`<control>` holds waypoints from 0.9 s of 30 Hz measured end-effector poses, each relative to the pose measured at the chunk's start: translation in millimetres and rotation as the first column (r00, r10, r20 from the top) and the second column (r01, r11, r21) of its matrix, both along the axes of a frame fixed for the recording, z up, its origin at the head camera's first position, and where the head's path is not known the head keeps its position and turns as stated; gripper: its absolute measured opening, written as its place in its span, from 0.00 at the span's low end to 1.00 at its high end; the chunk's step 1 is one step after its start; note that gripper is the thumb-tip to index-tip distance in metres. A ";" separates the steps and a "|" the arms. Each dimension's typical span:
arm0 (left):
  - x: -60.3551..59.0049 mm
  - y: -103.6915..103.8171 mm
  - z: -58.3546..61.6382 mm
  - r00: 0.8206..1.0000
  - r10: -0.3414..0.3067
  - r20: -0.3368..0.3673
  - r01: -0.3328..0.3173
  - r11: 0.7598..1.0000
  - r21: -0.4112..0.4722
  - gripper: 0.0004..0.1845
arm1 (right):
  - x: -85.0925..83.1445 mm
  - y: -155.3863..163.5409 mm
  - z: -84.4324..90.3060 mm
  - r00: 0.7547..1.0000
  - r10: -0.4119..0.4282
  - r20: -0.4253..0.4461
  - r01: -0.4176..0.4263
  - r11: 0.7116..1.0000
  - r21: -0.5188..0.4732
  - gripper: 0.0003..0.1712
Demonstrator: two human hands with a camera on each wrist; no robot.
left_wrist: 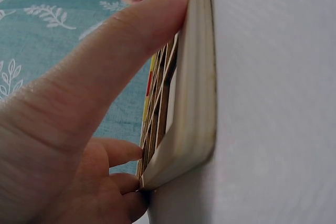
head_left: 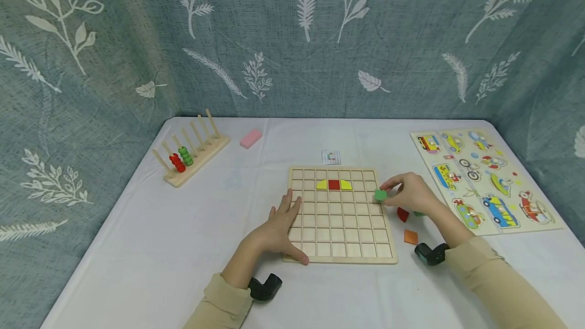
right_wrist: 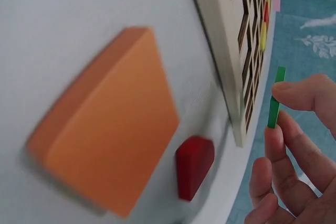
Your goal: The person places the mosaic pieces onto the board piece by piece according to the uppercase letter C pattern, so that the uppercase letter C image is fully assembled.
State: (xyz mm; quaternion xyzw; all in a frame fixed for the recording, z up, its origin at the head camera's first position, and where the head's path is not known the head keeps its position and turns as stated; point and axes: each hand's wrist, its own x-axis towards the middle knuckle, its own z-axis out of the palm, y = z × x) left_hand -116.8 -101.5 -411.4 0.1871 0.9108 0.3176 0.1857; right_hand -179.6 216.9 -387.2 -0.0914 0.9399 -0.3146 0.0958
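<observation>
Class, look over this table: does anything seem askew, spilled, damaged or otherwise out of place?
Nothing stands out. The grid board lies flat under the left hand; the right hand pinches a green piece. A red piece and an orange piece lie loose beside the board, apparently unplaced rather than spilled.

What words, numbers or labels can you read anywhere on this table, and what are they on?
None can be read.
The small card behind the grid board shows only a coloured pattern, too small to make out.
The vehicle puzzle shows pictures; any lettering is too small to tell.
The green piece in the right hand is plain.
</observation>
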 end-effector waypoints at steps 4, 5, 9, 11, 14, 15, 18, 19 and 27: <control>-0.3 0.0 -0.5 1.000 0.001 -0.001 -0.001 1.000 0.002 0.72 | -0.8 -6.5 -0.3 1.000 0.005 0.007 -0.005 1.000 -0.020 0.16; -0.4 0.0 -0.7 1.000 0.001 0.000 -0.001 1.000 0.002 0.72 | -1.1 -8.3 -0.5 1.000 0.005 0.009 -0.005 1.000 -0.026 0.16; -0.9 0.2 -1.7 1.000 0.000 -0.001 0.000 1.000 -0.003 0.72 | -2.0 -15.3 -0.6 1.000 0.015 0.005 -0.015 0.999 -0.046 0.15; -0.9 0.3 -1.8 1.000 -0.002 -0.002 0.002 1.000 -0.005 0.72 | -2.4 -19.0 -0.5 1.000 0.024 0.002 -0.024 0.998 -0.054 0.15; -0.7 0.4 -1.6 1.000 -0.003 -0.003 0.003 1.000 -0.005 0.73 | -2.8 -24.6 0.4 0.999 0.035 0.002 -0.035 0.997 -0.066 0.15; -0.6 0.4 -1.4 1.000 -0.003 -0.002 0.003 1.000 -0.006 0.73 | -3.1 -26.7 0.5 0.999 0.037 0.004 -0.037 0.997 -0.069 0.14; -0.3 0.4 -1.2 1.000 0.000 -0.003 0.000 1.000 -0.005 0.73 | -3.8 -32.4 1.8 0.999 0.051 0.000 -0.051 0.996 -0.075 0.14; -0.4 0.4 -1.3 1.000 0.000 -0.004 0.000 1.000 -0.005 0.73 | -4.1 -34.3 2.1 0.999 0.054 -0.001 -0.054 0.996 -0.076 0.13; -0.4 0.5 -1.0 1.000 0.001 -0.005 -0.001 1.000 -0.006 0.74 | -7.2 -47.7 2.8 0.996 0.090 -0.009 -0.091 0.993 -0.076 0.14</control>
